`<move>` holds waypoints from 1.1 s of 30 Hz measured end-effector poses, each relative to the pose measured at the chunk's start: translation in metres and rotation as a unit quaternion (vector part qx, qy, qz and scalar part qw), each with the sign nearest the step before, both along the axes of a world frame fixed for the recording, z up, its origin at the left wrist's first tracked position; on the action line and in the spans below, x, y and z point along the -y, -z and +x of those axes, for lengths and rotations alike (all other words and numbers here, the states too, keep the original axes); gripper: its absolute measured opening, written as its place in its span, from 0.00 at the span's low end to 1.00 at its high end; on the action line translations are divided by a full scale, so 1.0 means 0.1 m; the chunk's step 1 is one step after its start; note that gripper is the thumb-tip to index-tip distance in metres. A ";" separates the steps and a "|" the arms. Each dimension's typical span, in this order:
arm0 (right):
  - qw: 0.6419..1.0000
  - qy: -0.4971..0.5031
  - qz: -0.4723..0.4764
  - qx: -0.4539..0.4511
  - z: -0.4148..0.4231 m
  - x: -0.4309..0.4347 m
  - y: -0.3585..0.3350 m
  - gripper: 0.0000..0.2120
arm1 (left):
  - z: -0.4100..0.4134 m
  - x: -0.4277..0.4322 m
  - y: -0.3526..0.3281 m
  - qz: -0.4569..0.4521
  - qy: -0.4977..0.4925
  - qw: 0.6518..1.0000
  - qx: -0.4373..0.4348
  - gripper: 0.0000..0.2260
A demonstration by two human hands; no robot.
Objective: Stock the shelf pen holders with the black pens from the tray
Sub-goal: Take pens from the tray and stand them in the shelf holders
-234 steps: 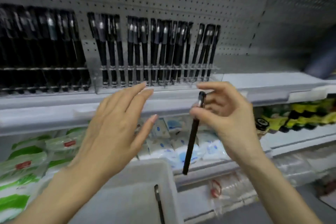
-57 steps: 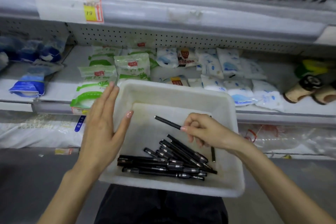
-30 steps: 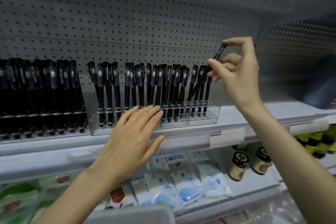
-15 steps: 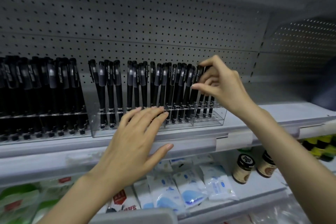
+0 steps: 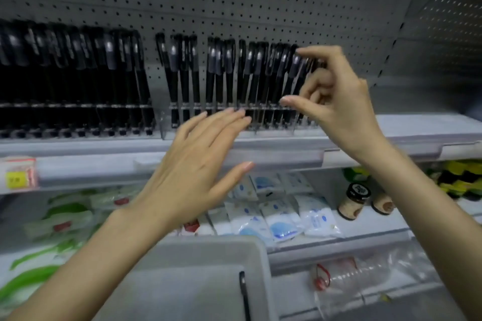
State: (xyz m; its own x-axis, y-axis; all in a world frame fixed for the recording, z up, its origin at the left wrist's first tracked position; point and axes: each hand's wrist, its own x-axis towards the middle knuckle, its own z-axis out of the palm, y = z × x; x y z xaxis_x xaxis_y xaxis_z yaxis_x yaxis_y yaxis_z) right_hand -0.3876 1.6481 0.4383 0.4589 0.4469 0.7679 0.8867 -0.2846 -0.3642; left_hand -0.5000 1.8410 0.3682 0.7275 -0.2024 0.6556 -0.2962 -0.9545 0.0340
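Black pens (image 5: 221, 78) stand upright in a clear pen holder (image 5: 163, 130) on the upper shelf. My right hand (image 5: 336, 101) is at the holder's right end. Its index fingertip touches the cap of one standing pen (image 5: 294, 65), the thumb is spread apart below, and nothing is pinched. My left hand (image 5: 198, 172) hovers flat with straight fingers, its fingertips in front of the holder's lower rail. The white tray (image 5: 208, 242) is at the bottom of the view, with one black pen (image 5: 243, 294) visible in it.
A second holder packed with black pens (image 5: 78, 81) fills the shelf's left side. The shelf below holds white-and-blue packets (image 5: 276, 219), green packets (image 5: 65, 214) and two brown jars (image 5: 353, 202). A yellow price tag (image 5: 18, 177) is on the shelf edge.
My right hand set the pen it pinched into the holder's right end and spread its thumb and index apart. My left hand stayed flat before the holder. The view tilted down a little.
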 end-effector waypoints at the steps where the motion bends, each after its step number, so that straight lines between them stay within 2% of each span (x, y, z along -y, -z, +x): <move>1: 0.999 -0.024 -0.001 -0.022 -0.16 -0.03 0.13 0.23 | -0.15 -0.03 0.09 -0.025 -0.003 1.000 -0.003 0.26; 5: 0.977 -0.074 -0.109 -0.168 -0.69 -0.19 0.96 0.15 | -0.89 -0.22 0.73 -0.134 -0.063 0.987 -0.059 0.24; 9: 0.915 -0.027 -0.207 -0.346 -0.94 -0.29 1.89 0.12 | -1.53 -0.51 1.46 -0.193 -0.156 0.959 -0.140 0.26; 13: 0.836 0.075 -0.284 -0.464 -1.24 -0.33 2.55 0.23 | -1.77 -0.79 1.91 -0.229 -0.219 0.928 -0.198 0.35; 15: 0.804 0.099 -0.307 -0.499 -1.44 -0.37 2.74 0.28 | -1.75 -0.87 2.04 -0.240 -0.230 0.918 -0.216 0.36; 19: 0.787 0.158 -0.302 -0.515 -1.64 -0.43 2.92 0.26 | -1.67 -0.90 2.16 -0.213 -0.234 0.918 -0.238 0.37; 22: 0.783 0.198 -0.329 -0.490 -1.60 -0.51 3.08 0.23 | -1.69 -0.93 2.17 -0.236 -0.234 0.910 -0.247 0.39; 26: 0.797 0.247 -0.373 -0.405 -1.52 -0.62 3.26 0.23 | -1.73 -0.93 2.25 -0.210 -0.231 0.915 -0.256 0.39; 30: 0.821 0.254 -0.342 -0.379 -1.41 -0.67 3.28 0.17 | -1.74 -0.93 2.29 -0.211 -0.239 0.914 -0.253 0.38; 33: 0.825 0.258 -0.331 -0.379 -1.34 -0.70 3.27 0.12 | -1.73 -0.94 2.32 -0.204 -0.241 0.916 -0.248 0.37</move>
State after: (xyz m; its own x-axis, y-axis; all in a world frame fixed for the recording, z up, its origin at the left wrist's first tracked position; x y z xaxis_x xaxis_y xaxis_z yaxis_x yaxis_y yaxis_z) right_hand -0.5211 1.7182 0.1112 0.9554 0.2473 -0.1612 0.1733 -0.9119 -0.3720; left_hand -0.6733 1.9345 0.1366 0.8969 0.4087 0.1690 0.3047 -0.8479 0.4338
